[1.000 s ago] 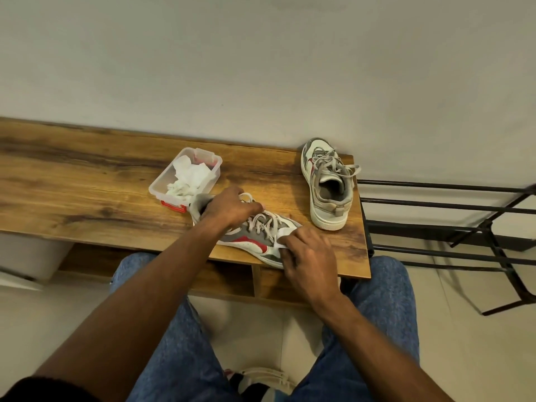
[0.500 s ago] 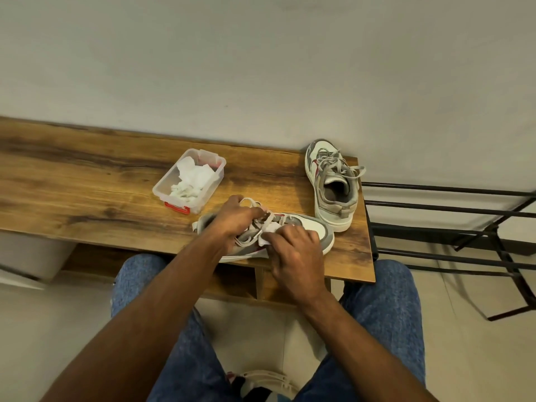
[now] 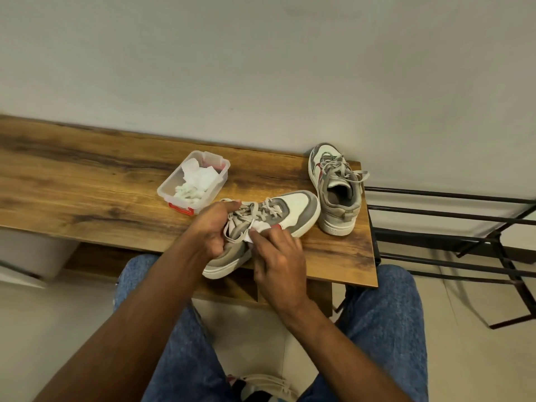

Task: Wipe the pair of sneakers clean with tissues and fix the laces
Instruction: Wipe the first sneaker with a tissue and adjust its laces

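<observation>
Fingers (image 3: 255, 235) of the right hand (image 3: 277, 264) pinch a small white tissue (image 3: 258, 226) against the near side of a grey and white sneaker (image 3: 261, 227), while the left hand (image 3: 213, 227) curls over the sneaker's collar and holds it steady.

Going from largest to smallest: a long wooden worktop (image 3: 87, 192) runs along a pale wall (image 3: 261, 68), with its right end just beyond the shoes and its front edge nearest the person. A black metal rack (image 3: 452, 227) stands on the floor to the right of that end. The person sits facing the worktop, knees in blue jeans below its edge.

The held sneaker lies slantwise, heel at the front edge and slightly overhanging it, toe pointing away and to the right. Its long axis runs from the left hand outward, so the unwiped toe lies beyond and right of the tissue; the right hand is nearer to it. Loose laces (image 3: 255, 211) cross the top, beside the left thumb.

The second sneaker (image 3: 333, 190) stands upright at the far right corner, toe to the wall, its heel just beside the first shoe's toe, leaving little room there. A clear plastic box (image 3: 194, 184) of crumpled tissues sits left of the hands, with open wood beyond it.
</observation>
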